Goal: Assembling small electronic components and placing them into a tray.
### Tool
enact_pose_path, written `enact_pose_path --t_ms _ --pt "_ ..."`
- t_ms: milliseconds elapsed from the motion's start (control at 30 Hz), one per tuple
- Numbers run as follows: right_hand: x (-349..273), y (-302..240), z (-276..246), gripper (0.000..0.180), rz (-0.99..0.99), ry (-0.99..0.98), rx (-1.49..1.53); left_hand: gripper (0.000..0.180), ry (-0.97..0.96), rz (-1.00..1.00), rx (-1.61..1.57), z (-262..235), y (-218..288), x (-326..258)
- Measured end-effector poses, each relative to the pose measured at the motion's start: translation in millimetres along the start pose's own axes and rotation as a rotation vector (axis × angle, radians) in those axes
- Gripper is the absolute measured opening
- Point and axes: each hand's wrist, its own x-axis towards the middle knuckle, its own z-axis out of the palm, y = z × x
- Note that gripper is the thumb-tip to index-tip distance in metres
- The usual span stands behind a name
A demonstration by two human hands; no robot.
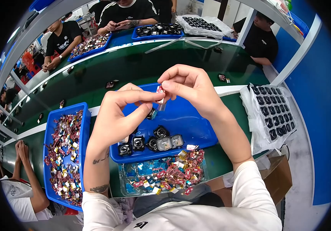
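Observation:
Above the blue tray (196,131), my two hands meet around a small red-and-white electronic part (160,92). My left hand (121,111) is closed, with its forefinger and thumb on the part's lower end. My right hand (190,86) pinches the upper end between thumb and fingertips. A clear strip hangs just beneath the fingers. Close below the left fingertips shows a dark round-faced piece (151,114); I cannot tell whether the hand holds it. Several black watch-like casings (138,143) lie in the tray, beside a clear plastic piece (169,142) with two compartments.
Nearest me, a clear tray (125,188) carries a heap of red-and-white parts (181,169). Another blue tray (85,134) of them stands left. At right, black casings fill a white tray (250,127). Beyond runs a green conveyor belt (142,65) with scattered pieces; other people sit around it.

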Motion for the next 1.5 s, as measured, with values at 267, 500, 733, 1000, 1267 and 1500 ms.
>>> enact_pose_path --t_ms 267,500,733,1000,1267,1500 --pt "-10 -6 13 0.022 -0.313 0.122 -0.525 0.016 0.318 0.040 0.289 7 -2 2" --pt "3 12 2 0.012 -0.213 0.054 -0.707 0.011 0.370 -0.034 0.352 -6 -1 3" --pt "3 59 5 0.025 0.146 -0.397 -1.226 0.018 0.336 -0.014 0.315 -5 -6 6" --pt "11 37 -8 0.011 -0.040 -0.200 -0.825 0.015 0.164 -0.030 0.451 -1 -10 5" --pt "7 18 -5 0.014 -0.040 -0.014 -0.220 0.025 0.326 -0.162 -0.300 -5 -7 9" --pt "2 17 8 0.016 -0.041 -0.018 -0.012 0.016 0.253 0.002 -0.311 8 -17 7"
